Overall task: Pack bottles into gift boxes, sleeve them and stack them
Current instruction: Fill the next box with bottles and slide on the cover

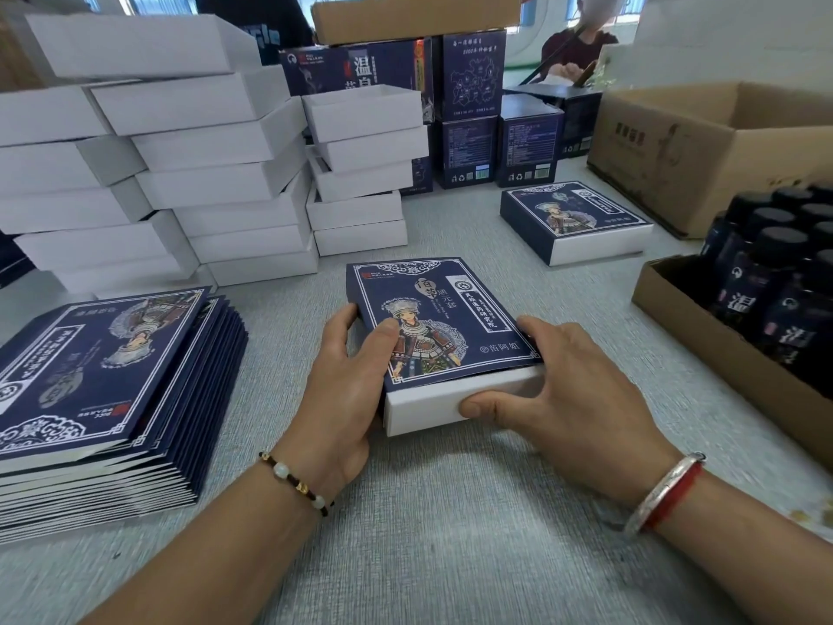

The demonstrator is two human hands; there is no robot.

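A white gift box [432,406] lies on the table in front of me, most of it inside a dark blue printed sleeve [450,309]. Its near white end sticks out of the sleeve. My left hand [347,390] grips the sleeve's left side, thumb on the printed top. My right hand [568,399] holds the right side, its thumb pressed against the box's white end. Dark bottles [775,281] stand in an open carton at the right. A second sleeved box [572,223] lies further back on the right.
A pile of flat blue sleeves [103,390] lies at my left. Stacks of white boxes [203,173] fill the back left and centre. Blue cartons [473,110] and a brown carton [703,151] stand behind. Two people sit at the far side.
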